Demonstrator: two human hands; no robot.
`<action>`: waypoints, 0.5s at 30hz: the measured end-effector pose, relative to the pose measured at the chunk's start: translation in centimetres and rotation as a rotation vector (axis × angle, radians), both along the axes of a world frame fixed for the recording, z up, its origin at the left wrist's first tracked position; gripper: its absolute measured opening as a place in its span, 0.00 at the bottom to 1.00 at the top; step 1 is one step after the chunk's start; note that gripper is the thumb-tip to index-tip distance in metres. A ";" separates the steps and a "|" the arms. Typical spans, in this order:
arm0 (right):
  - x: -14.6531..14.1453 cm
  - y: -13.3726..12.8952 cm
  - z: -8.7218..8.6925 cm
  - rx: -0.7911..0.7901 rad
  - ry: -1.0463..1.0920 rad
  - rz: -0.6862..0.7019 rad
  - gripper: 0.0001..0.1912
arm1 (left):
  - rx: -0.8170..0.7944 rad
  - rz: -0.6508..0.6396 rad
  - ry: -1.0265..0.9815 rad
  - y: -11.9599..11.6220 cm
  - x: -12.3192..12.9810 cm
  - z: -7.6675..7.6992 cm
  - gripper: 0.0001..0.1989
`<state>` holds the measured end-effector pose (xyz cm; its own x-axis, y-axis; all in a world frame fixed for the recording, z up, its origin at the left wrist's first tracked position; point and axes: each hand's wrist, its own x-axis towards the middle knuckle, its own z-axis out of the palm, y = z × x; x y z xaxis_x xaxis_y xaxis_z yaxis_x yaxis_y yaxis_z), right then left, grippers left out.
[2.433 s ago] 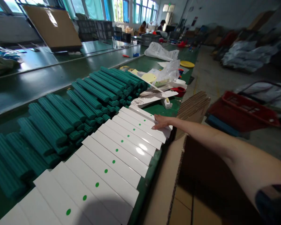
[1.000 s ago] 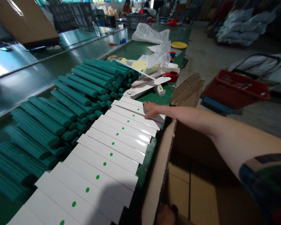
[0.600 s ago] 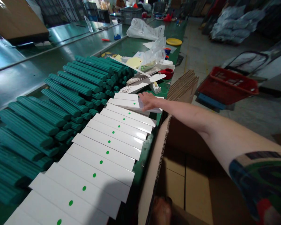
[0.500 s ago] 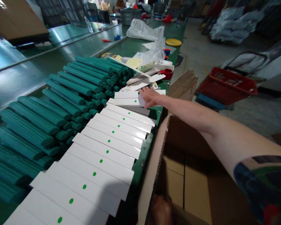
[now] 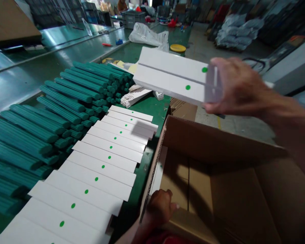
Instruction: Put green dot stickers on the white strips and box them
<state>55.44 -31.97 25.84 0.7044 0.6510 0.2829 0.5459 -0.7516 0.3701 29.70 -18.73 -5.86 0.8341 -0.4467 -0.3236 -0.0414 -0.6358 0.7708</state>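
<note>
Two white boxes with green dots are side by side in the air, gripped at their right end by my right hand. Below them stands an open cardboard box. My left hand is inside its near left part with the fingers curled; whether it grips anything is hidden. Close to that hand, a white box lies along the cardboard box's left wall. A long overlapping row of white boxes, each with a green dot, rests on the green table.
Bundles of green rods are piled left of the row. Behind it lie folded white pieces, a plastic bag and a yellow round lid. Flattened cardboard stands beyond the open box.
My right hand has lifted the two white boxes off the table's far end and brought them right, above the cardboard box. A white box now shows inside along its left wall.
</note>
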 end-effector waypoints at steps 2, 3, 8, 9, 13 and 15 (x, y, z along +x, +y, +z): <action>-4.5 -4.4 0.2 0.088 0.092 -0.104 0.52 | -0.018 0.026 0.010 0.2 0.7 0.7 0.26; -6.7 -6.7 -0.3 0.144 0.136 -0.144 0.52 | -0.041 0.043 0.034 0.1 1.1 1.0 0.25; -15.7 -14.7 -7.5 0.351 0.540 -0.461 0.60 | -0.420 0.299 0.390 -1.6 2.6 2.7 0.34; -17.0 -15.4 -9.3 0.340 0.656 -0.502 0.59 | -0.573 0.393 0.488 -2.2 2.7 3.2 0.38; -20.2 -15.4 -15.0 0.366 0.958 -0.569 0.49 | -1.218 0.601 0.713 -5.1 2.7 5.2 0.44; -20.6 -14.7 -16.9 0.418 1.029 -0.554 0.41 | -1.318 0.654 0.768 -7.1 3.1 5.5 0.40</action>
